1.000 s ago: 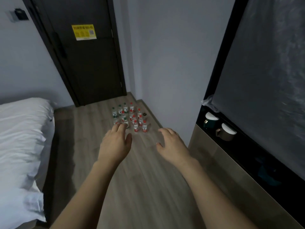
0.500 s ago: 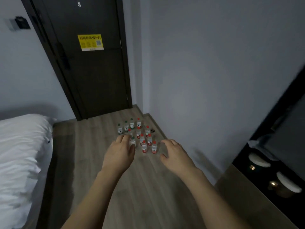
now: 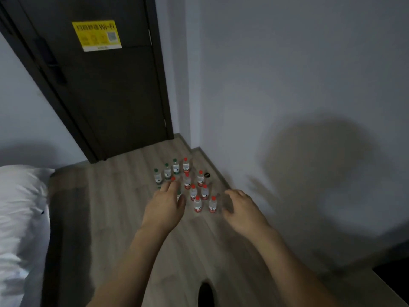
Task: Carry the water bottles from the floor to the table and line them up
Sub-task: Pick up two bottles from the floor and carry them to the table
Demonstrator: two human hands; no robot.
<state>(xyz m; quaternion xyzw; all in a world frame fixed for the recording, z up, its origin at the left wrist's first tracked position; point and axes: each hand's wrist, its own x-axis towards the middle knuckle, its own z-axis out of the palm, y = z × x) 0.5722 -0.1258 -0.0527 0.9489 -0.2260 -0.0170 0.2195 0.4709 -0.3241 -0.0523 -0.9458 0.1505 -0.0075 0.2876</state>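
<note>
The left grip [image 3: 164, 203] and the right grip [image 3: 242, 209] both reach forward with fingers loosely spread, holding nothing. The water bottles [image 3: 190, 187] stand upright in a cluster on the wooden floor [image 3: 124, 218] beyond the fingertips, near the wall corner; some have red caps, some green. A dark door [image 3: 106, 89] bears a yellow sign [image 3: 97, 35]. White bedding [image 3: 20, 218] lies at left.
</note>
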